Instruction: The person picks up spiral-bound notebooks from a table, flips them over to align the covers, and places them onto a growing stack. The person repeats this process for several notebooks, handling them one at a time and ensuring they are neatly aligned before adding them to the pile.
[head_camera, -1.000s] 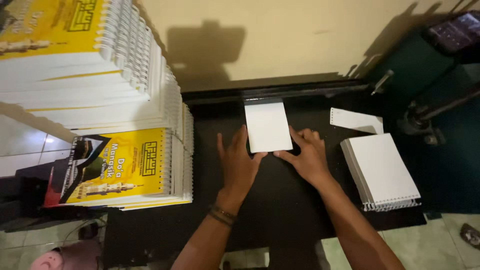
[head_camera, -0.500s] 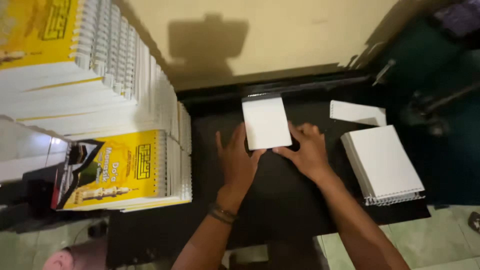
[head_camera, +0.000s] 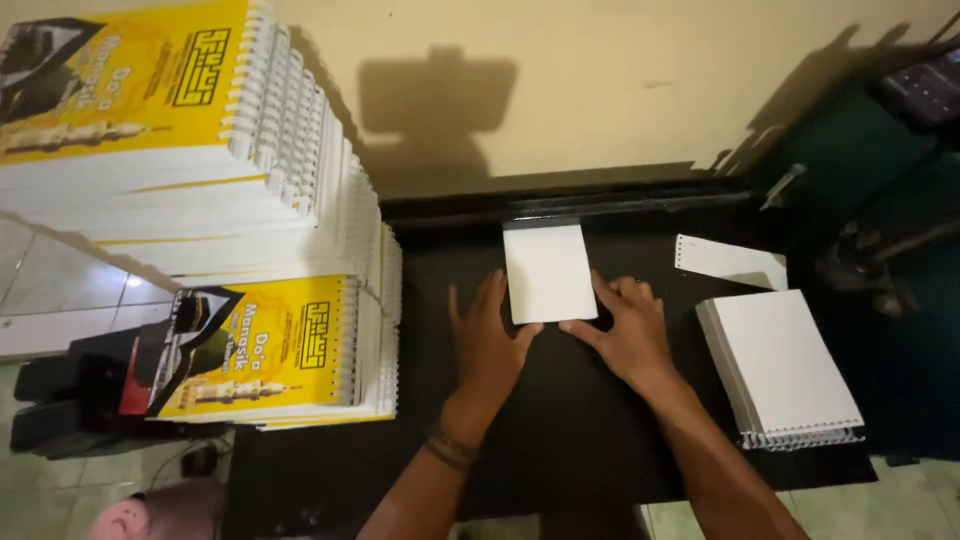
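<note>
A small stack of white sheets (head_camera: 548, 270) lies on the black work surface (head_camera: 560, 440), its far edge against a dark ledge by the wall. My left hand (head_camera: 488, 345) rests flat on the surface, fingers at the stack's lower left edge. My right hand (head_camera: 627, 335) lies flat at the stack's lower right corner, fingers touching its edge. Neither hand grips anything.
Tall piles of yellow-covered spiral-bound booklets (head_camera: 180, 170) and a lower pile (head_camera: 270, 350) stand to the left. A white spiral-bound pad (head_camera: 782, 365) and a loose punched white strip (head_camera: 730, 260) lie to the right. A dark machine (head_camera: 880, 190) fills the right edge. A cream wall is behind.
The hands and the white stack keep the same pose; only the camera view has shifted a little.
</note>
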